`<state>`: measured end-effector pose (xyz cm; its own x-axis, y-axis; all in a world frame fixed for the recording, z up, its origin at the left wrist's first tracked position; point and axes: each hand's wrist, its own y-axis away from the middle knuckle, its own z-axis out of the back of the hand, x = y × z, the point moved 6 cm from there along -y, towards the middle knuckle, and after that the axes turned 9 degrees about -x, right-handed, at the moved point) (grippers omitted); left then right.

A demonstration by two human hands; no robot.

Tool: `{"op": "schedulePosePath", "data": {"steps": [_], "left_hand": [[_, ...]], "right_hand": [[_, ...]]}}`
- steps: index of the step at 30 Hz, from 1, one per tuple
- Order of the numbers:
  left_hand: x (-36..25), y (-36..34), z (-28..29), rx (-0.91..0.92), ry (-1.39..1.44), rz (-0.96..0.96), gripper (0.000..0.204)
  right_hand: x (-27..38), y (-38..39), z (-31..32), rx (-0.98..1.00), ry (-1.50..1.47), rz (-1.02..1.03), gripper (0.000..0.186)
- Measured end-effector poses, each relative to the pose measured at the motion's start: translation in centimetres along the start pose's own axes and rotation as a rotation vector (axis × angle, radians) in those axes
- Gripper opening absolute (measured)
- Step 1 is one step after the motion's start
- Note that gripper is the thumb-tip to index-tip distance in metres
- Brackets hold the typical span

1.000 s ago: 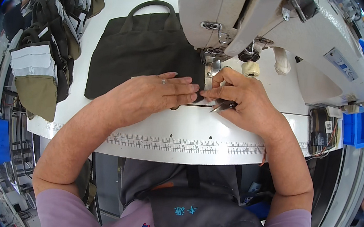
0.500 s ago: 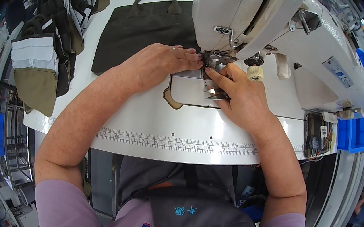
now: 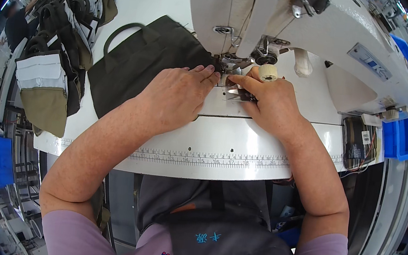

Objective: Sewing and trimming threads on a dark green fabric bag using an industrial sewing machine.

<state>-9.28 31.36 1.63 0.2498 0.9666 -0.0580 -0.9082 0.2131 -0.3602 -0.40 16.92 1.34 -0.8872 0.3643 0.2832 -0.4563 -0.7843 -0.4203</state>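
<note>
A dark green-black fabric bag (image 3: 132,69) with a looped handle lies slanted on the white table, its right corner at the needle area of a white sewing machine (image 3: 213,2). My left hand (image 3: 173,96) rests flat on the bag's near right edge, fingers stretched toward the presser foot (image 3: 231,70). In my right hand (image 3: 274,105) is a pair of metal thread snips (image 3: 240,95), blades pointing left. That hand's forward fingertips reach to the right side of the presser foot. Whether they pinch the fabric edge there is too small to tell.
Stacked bag pieces (image 3: 45,84) in black, white and olive hang over the table's left side. A ruler strip (image 3: 200,160) runs along the front edge. A blue bin (image 3: 405,125) stands at the right, and another blue bin (image 3: 2,160) at the far left.
The bag has turned counterclockwise, its handle swinging left and down. My left hand has turned with it at the presser foot. The right hand keeps the snips. The whole view has shifted slightly.
</note>
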Motion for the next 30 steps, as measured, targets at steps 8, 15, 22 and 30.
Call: {"op": "schedulePosePath", "data": {"steps": [8,15,22,30], "left_hand": [[2.6,0.2,0.2,-0.016,0.386,-0.083,0.039],[-0.8,1.1,-0.2,-0.056,0.227,0.116,0.045],[-1.0,1.2,-0.5,-0.134,0.235,0.156,0.044],[-1.2,1.2,-1.1,-0.126,0.197,0.229,0.045]], "right_hand": [[0.9,0.0,-0.6,0.049,0.112,0.052,0.045],[0.8,0.0,-0.3,0.044,0.103,0.039,0.045],[0.7,-0.2,-0.3,0.043,0.108,0.038,0.045],[0.6,0.1,-0.2,0.029,0.125,0.052,0.045]]}}
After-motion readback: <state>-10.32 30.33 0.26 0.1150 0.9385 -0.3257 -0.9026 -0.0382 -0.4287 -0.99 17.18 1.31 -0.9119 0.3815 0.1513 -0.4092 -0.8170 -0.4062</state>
